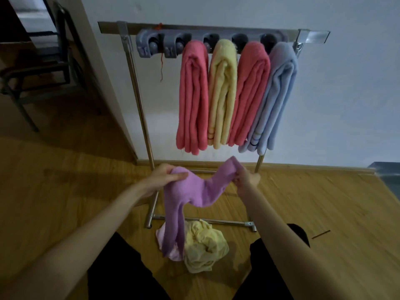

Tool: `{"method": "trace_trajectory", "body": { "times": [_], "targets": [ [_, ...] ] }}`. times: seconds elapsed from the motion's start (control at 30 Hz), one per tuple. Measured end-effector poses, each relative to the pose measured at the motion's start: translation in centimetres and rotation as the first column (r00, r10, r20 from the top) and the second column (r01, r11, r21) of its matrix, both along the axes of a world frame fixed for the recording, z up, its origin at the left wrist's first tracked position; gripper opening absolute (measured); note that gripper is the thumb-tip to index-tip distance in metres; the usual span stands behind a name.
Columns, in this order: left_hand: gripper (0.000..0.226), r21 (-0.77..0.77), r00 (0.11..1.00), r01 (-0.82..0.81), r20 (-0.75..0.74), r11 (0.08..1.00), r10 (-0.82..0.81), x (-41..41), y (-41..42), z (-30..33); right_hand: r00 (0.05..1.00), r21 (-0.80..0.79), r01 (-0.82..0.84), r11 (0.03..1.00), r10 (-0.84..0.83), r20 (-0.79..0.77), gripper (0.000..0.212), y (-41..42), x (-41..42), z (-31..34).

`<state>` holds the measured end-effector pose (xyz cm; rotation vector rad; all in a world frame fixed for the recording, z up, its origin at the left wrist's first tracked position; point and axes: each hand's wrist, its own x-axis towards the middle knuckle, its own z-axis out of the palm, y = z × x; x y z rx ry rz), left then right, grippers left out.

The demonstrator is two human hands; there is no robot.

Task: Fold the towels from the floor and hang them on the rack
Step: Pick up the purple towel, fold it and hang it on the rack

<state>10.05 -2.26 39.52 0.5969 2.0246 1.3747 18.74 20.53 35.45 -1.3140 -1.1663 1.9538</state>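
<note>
purple towel: sagging between both hands, tail hanging to floor | left hand: gripping one end | right hand: pinching other end | yellow towel: crumpled below hands | rack: beyond hands, four folded towels hung

Rack stands vs. the wall, w/ four towels hung side by side on its right half. Chair far left. I hold one towel btwn my hands, before the rack; pile on floor below it.
</note>
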Motion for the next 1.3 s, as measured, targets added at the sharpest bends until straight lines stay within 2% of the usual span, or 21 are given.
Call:
{"method": "trace_trajectory", "body": {
  "times": [0.07, 0.1, 0.13, 0.2, 0.23, 0.3, 0.33, 0.37, 0.4, 0.43, 0.47, 0.53, 0.6, 0.63, 0.7, 0.77, 0.87, 0.97, 1.07, 1.2, 1.3],
  "targets": [
    [0.027, 0.022, 0.998, 0.056, -0.009, 0.998, -0.056, -0.2, 0.6, 2.7, 0.989, -0.072, -0.125, 0.99, 0.129, 0.065, 0.022, -1.0, 0.9, -2.7],
    [0.03, 0.02, 0.996, 0.09, -0.019, 0.996, -0.09, -0.2, 0.9, 4.0, 0.976, -0.114, -0.193, 0.974, 0.203, 0.081, 0.017, -1.7, 1.4, -3.8],
    [0.032, 0.02, 0.992, 0.125, -0.024, 0.992, -0.125, -0.2, 1.2, 5.0, 0.957, -0.156, -0.258, 0.954, 0.274, 0.094, 0.012, -2.3, 1.9, -4.7],
    [0.038, 0.016, 0.982, 0.188, -0.034, 0.982, -0.188, 0.0, 1.7, 6.8, 0.893, -0.189, -0.392, 0.901, 0.422, 0.159, 0.015, -3.2, 2.9, -6.3],
    [0.038, 0.004, 0.975, 0.219, -0.045, 0.976, -0.219, 0.3, 1.9, 7.6, 0.829, -0.169, -0.486, 0.857, 0.514, 0.222, 0.016, -3.6, 3.4, -6.6],
    [0.034, -0.034, 0.957, 0.284, -0.057, 0.958, -0.285, 0.7, 2.2, 8.7, 0.624, -0.066, -0.707, 0.705, 0.664, 0.413, 0.013, -3.9, 3.9, -6.5],
    [0.036, -0.054, 0.946, 0.316, -0.057, 0.947, -0.319, 0.8, 2.4, 9.0, 0.561, 0.012, -0.773, 0.634, 0.674, 0.481, 0.026, -3.9, 4.0, -6.1],
    [0.039, -0.078, 0.933, 0.35, -0.058, 0.934, -0.355, 1.0, 2.5, 9.2, 0.579, 0.094, -0.784, 0.613, 0.668, 0.468, 0.043, -3.7, 3.8, -5.5],
    [0.039, -0.101, 0.921, 0.378, -0.062, 0.92, -0.385, 1.2, 2.7, 9.3, 0.645, 0.179, -0.759, 0.626, 0.682, 0.345, 0.055, -3.6, 3.8, -4.2],
    [0.038, -0.118, 0.911, 0.398, -0.067, 0.91, -0.407, 1.4, 2.8, 9.4, 0.673, 0.237, -0.735, 0.635, 0.723, 0.152, 0.061, -3.4, 3.7, -2.6],
    [0.037, -0.127, 0.902, 0.414, -0.073, 0.901, -0.425, 1.6, 2.9, 9.5, 0.624, 0.279, -0.744, 0.608, 0.781, -0.039, 0.065, -3.2, 3.6, -1.0],
    [0.038, -0.138, 0.884, 0.449, -0.075, 0.883, -0.461, 2.0, 3.2, 10.1, 0.39, 0.353, -0.818, 0.454, 0.889, -0.24, 0.071, -2.7, 3.5, 1.9],
    [0.045, -0.15, 0.863, 0.487, -0.071, 0.86, -0.501, 2.3, 3.4, 10.7, 0.181, 0.407, -0.867, 0.287, 0.943, -0.278, 0.071, -2.7, 3.6, 4.6],
    [0.045, -0.153, 0.855, 0.5, -0.073, 0.852, -0.514, 2.4, 3.4, 11.1, 0.115, 0.418, -0.881, 0.223, 0.957, -0.268, 0.069, -2.7, 3.5, 5.6],
    [0.037, -0.147, 0.848, 0.511, -0.078, 0.847, -0.525, 2.4, 3.4, 11.7, 0.046, 0.429, -0.893, 0.137, 0.975, -0.217, 0.061, -2.7, 3.4, 6.9],
    [0.031, -0.122, 0.851, 0.512, -0.065, 0.85, -0.521, 2.2, 3.2, 12.0, 0.03, 0.438, -0.895, 0.09, 0.989, -0.141, 0.05, -2.8, 3.2, 7.6],
    [0.031, -0.108, 0.87, 0.482, -0.061, 0.87, -0.489, 1.8, 2.8, 12.2, 0.095, 0.444, -0.888, 0.115, 0.993, -0.068, 0.042, -2.8, 3.1, 7.9],
    [0.035, -0.164, 0.87, 0.471, -0.073, 0.867, -0.487, 1.3, 2.1, 12.0, 0.108, 0.427, -0.892, 0.151, 0.987, -0.123, 0.037, -1.8, 3.3, 8.2],
    [0.034, -0.256, 0.855, 0.479, -0.08, 0.839, -0.513, 1.0, 1.3, 11.4, 0.107, 0.414, -0.894, 0.172, 0.978, -0.177, 0.013, -0.3, 3.4, 8.7],
    [0.032, -0.268, 0.846, 0.51, -0.014, 0.818, -0.532, -0.1, -0.6, 10.4, 0.14, 0.384, -0.904, 0.19, 0.978, -0.155, 0.012, 0.6, 3.0, 9.0],
    [0.039, -0.215, 0.841, 0.531, 0.013, 0.82, -0.541, -0.7, -2.1, 10.5, 0.129, 0.378, -0.915, 0.143, 0.99, -0.063, 0.013, 0.8, 2.7, 9.2]
  ]
}}
